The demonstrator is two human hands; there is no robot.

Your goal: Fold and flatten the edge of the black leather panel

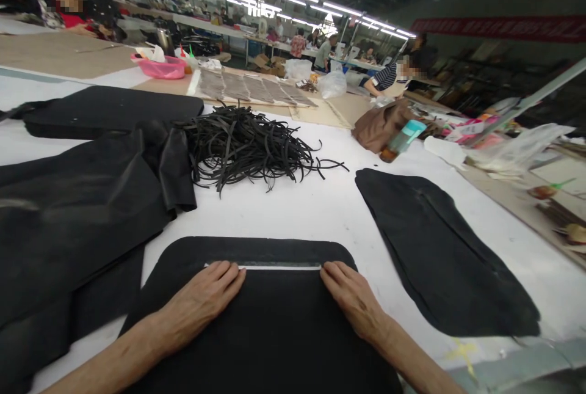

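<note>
A black panel with rounded corners (284, 333) lies on the white tabletop right in front of me. Across its upper part runs a thin white strip (281, 268), with a slightly shinier black band just above it. At the strip's left end, my left hand (213, 290) has its fingers bent and closed together on it. My right hand (350, 290) pinches the opposite end, by the panel's right edge. The fingertips hide both ends of the strip, which looks straight between them.
Black sheet material (77, 204) lies in folds at left, before a black panel stack (110, 110). Behind are a heap of narrow black strips (247, 143), a pink basket (160, 68) and a teal-capped bottle (403, 140). More black pieces (444, 253) lie right. Other people work farther off.
</note>
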